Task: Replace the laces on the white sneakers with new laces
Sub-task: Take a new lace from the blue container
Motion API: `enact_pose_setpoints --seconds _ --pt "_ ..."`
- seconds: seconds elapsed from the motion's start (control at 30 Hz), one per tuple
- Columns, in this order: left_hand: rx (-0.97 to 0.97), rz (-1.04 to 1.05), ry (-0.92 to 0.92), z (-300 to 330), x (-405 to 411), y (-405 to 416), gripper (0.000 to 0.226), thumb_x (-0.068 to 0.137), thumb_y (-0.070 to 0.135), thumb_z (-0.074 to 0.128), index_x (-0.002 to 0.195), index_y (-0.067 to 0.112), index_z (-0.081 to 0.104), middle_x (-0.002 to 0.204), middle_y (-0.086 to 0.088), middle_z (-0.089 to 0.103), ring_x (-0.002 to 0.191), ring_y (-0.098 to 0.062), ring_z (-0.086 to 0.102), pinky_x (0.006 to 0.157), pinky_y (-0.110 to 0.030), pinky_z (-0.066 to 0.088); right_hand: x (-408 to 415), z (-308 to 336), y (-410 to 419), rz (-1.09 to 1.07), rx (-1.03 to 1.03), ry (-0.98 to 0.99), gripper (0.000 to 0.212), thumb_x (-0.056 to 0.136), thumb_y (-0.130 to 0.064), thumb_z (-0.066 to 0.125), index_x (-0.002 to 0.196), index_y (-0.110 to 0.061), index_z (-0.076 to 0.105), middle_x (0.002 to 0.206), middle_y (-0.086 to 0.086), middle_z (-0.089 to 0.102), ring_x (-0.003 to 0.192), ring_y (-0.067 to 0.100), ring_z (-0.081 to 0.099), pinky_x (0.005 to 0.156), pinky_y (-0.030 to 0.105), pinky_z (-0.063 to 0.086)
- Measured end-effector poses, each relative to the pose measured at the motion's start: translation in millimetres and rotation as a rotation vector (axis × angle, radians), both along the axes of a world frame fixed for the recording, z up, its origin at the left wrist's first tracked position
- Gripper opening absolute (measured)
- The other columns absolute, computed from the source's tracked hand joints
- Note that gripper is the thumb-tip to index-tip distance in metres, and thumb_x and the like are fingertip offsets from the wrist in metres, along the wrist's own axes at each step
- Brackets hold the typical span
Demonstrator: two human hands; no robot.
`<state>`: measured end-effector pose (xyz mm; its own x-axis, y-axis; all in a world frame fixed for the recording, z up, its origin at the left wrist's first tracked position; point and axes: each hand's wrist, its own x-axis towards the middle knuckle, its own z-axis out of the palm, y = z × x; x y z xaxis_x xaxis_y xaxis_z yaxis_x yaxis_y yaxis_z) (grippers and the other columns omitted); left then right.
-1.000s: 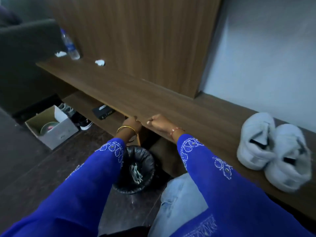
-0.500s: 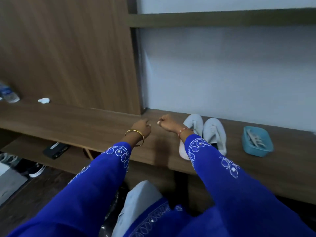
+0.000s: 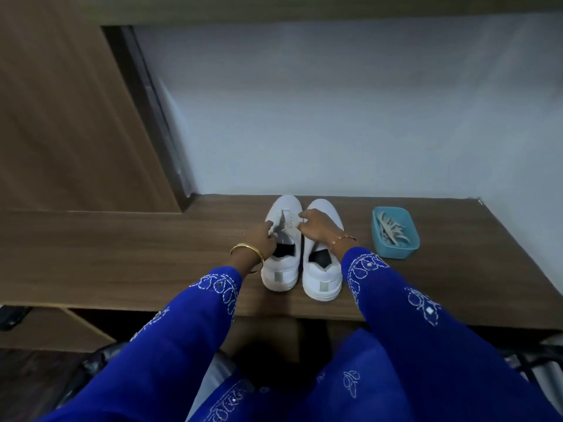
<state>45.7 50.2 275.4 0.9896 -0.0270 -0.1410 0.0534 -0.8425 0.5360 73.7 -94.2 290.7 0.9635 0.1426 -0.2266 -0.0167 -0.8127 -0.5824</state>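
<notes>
Two white sneakers stand side by side on the wooden shelf (image 3: 122, 254), heels toward me. The left sneaker (image 3: 281, 269) shows bare eyelets and a raised tongue with no lace in sight. My left hand (image 3: 259, 240) grips its left eyelet flap. My right hand (image 3: 315, 225) reaches across the right sneaker (image 3: 323, 278) and pinches the left sneaker's right eyelet flap. A blue tray (image 3: 395, 249) to the right of the shoes holds a bundle of white laces (image 3: 393, 229).
A white wall rises behind the shelf and a wooden panel (image 3: 70, 117) stands at the left. A black bin-bag edge (image 3: 91, 363) shows below the shelf at the lower left. The shelf's front edge runs just in front of my knees.
The view swung right and down from the bin to the sneakers. Both hands moved from the shelf's bare middle onto the left sneaker's eyelet flaps.
</notes>
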Motion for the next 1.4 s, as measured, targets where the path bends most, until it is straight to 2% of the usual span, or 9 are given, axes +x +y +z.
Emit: enact_pose_setpoints --seconds 0.1,0.17,0.3,0.4,0.67,0.97,1.2,1.3,1.4 --pt "0.011 -0.051 -0.019 -16 16 -10 0.033 0.094 0.010 0.042 0.124 -0.001 0.047 0.121 -0.022 0.055 0.112 -0.037 0.052 0.090 -0.038 0.041 8 -16 -14 -0.010 -0.060 0.008 0.042 0.095 -0.016 0.043 0.135 -0.005 0.043 0.142 0.015 0.043 0.130 0.032 0.040 0.109 0.038 0.032" --pt "0.030 -0.079 -0.046 -27 28 -17 0.034 0.093 0.010 0.043 0.126 0.001 0.046 0.123 -0.020 0.053 0.110 -0.036 0.052 0.088 -0.037 0.039 15 -26 -23 -0.007 -0.105 0.010 0.046 0.096 -0.019 0.043 0.140 -0.006 0.037 0.148 0.014 0.035 0.135 0.031 0.033 0.112 0.036 0.026" --pt "0.048 -0.103 -0.096 -41 40 -24 0.049 0.092 0.010 0.045 0.140 0.004 0.035 0.143 -0.021 0.037 0.129 -0.035 0.039 0.103 -0.038 0.032 24 -41 -36 0.013 -0.133 0.019 0.050 0.097 -0.022 0.042 0.144 -0.008 0.031 0.156 0.008 0.019 0.142 0.026 0.020 0.117 0.035 0.017" --pt "-0.045 -0.088 -0.092 -51 42 -26 0.050 0.093 0.008 0.043 0.141 0.003 0.032 0.147 -0.021 0.032 0.138 -0.031 0.029 0.111 -0.037 0.026 26 -45 -40 0.004 -0.111 0.036 0.049 0.098 -0.021 0.040 0.145 -0.008 0.029 0.157 0.007 0.014 0.143 0.026 0.019 0.114 0.031 0.017" --pt "-0.141 -0.083 -0.122 -56 39 -26 0.048 0.093 0.006 0.043 0.140 0.001 0.033 0.145 -0.018 0.037 0.135 -0.029 0.034 0.112 -0.037 0.029 19 -45 -39 -0.001 -0.114 0.004 0.048 0.098 -0.018 0.040 0.144 -0.007 0.031 0.157 0.006 0.011 0.140 0.026 0.026 0.110 0.029 0.025" --pt "-0.013 -0.141 -0.160 -57 24 -19 0.051 0.093 0.011 0.042 0.142 0.005 0.029 0.149 -0.014 0.031 0.138 -0.027 0.029 0.114 -0.039 0.022 4 -43 -32 -0.047 -0.092 0.008 0.049 0.099 -0.016 0.038 0.146 -0.007 0.026 0.157 0.011 0.011 0.143 0.025 0.019 0.112 0.029 0.020" --pt "0.077 -0.251 -0.260 -56 -8 -20 0.049 0.093 0.021 0.034 0.139 0.002 0.035 0.145 -0.016 0.037 0.136 -0.028 0.032 0.113 -0.036 0.022 -35 -43 -24 -0.034 -0.211 -0.128 0.042 0.094 -0.016 0.047 0.133 -0.002 0.040 0.148 0.018 0.026 0.129 0.032 0.037 0.099 0.036 0.040" --pt "0.247 -0.323 -0.222 -55 -19 -22 0.049 0.090 0.025 0.033 0.136 0.008 0.037 0.130 -0.009 0.054 0.120 -0.024 0.049 0.109 -0.035 0.023 -48 -48 -22 -0.073 -0.200 -0.213 0.036 0.091 -0.011 0.049 0.125 -0.001 0.048 0.145 0.016 0.032 0.126 0.031 0.042 0.097 0.036 0.043" --pt "0.326 -0.369 -0.184 -53 -22 -21 0.044 0.087 0.021 0.042 0.130 0.011 0.042 0.118 -0.007 0.059 0.107 -0.026 0.054 0.100 -0.033 0.029 -57 -49 -23 -0.122 -0.188 -0.314 0.023 0.089 -0.011 0.050 0.107 -0.001 0.061 0.122 0.013 0.054 0.105 0.026 0.055 0.081 0.029 0.045"
